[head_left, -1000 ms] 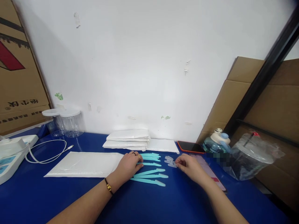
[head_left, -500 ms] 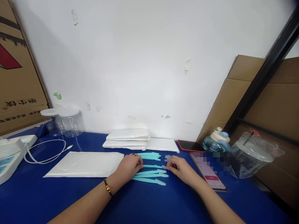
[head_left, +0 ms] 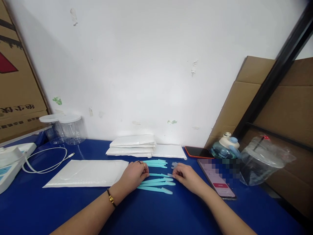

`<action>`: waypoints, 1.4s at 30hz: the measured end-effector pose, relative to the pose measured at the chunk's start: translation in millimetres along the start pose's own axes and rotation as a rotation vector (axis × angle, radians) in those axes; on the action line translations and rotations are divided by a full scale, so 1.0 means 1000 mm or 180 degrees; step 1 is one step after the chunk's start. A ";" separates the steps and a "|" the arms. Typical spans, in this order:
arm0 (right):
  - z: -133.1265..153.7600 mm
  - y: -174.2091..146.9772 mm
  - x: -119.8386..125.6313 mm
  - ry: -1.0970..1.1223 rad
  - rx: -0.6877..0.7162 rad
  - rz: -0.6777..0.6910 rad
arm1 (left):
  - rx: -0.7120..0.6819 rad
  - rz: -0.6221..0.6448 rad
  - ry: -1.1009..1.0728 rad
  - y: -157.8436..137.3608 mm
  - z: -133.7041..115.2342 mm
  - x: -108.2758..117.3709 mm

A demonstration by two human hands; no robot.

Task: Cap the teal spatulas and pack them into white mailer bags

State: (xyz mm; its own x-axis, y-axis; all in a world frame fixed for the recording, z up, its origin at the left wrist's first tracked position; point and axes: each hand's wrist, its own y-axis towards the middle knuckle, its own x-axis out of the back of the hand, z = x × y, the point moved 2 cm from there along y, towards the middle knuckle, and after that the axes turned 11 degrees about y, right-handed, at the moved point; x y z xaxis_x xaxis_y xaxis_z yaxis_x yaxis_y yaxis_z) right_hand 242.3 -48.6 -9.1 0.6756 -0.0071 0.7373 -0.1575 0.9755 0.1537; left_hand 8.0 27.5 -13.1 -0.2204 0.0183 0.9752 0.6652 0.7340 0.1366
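Observation:
My left hand point(head_left: 134, 174) is closed on the handle of a slim turquoise eyebrow razor point(head_left: 157, 175), whose blade end points right. The fingers of my right hand point(head_left: 186, 176) pinch a small clear blade cap point(head_left: 170, 175) at that end; whether it sits over the blade I cannot make out. Nearer to me lie several more turquoise razors point(head_left: 156, 189), fanned out with blade ends to the right. Beyond my left fingers is another group of razors point(head_left: 156, 162). A few clear caps point(head_left: 174, 164) lie just behind my right fingertips.
A white padded envelope point(head_left: 85, 173) lies left, partly behind my left hand. More white envelopes point(head_left: 132, 145) are stacked by the wall. Two phones, a lit one point(head_left: 217, 182) and a red-edged one point(head_left: 198, 152), lie right, near a bagged cup point(head_left: 261, 163). Clear jars point(head_left: 73, 130) and a white cable point(head_left: 49, 171) are left.
The whole view has shifted slightly. Both hands keep the same hold on the razor and the cap, with hardly any movement.

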 end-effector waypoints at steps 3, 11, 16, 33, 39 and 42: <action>0.000 0.000 0.000 0.0031 0.0016 0.0015 | -0.0003 -0.0032 0.0002 0.000 0.000 0.000; 0.000 0.000 0.000 0.0061 0.0040 0.0000 | -0.0007 0.0006 0.0062 0.000 -0.001 0.001; -0.002 0.000 -0.001 0.0027 -0.0001 0.0011 | -0.0012 -0.0029 -0.0008 0.000 0.000 -0.001; -0.021 -0.011 0.046 -0.0422 -0.0501 -0.0547 | -0.0110 -0.0523 0.0401 0.007 0.016 0.002; -0.029 -0.012 0.038 -0.0815 -0.0791 -0.0318 | 0.0003 -0.0450 0.0641 0.009 0.018 -0.002; -0.027 -0.010 0.031 -0.0900 -0.0644 -0.0205 | -0.0066 -0.0490 0.0642 0.009 0.017 0.001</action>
State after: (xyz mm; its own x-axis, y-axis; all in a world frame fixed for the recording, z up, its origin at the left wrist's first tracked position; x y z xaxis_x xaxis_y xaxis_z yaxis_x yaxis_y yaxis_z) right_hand 284.3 -52.4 -6.1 0.4489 -0.1032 0.8876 0.0441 0.9947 0.0933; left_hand 1.2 45.5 -14.4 -0.1748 -0.2299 0.9574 0.6499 0.7035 0.2876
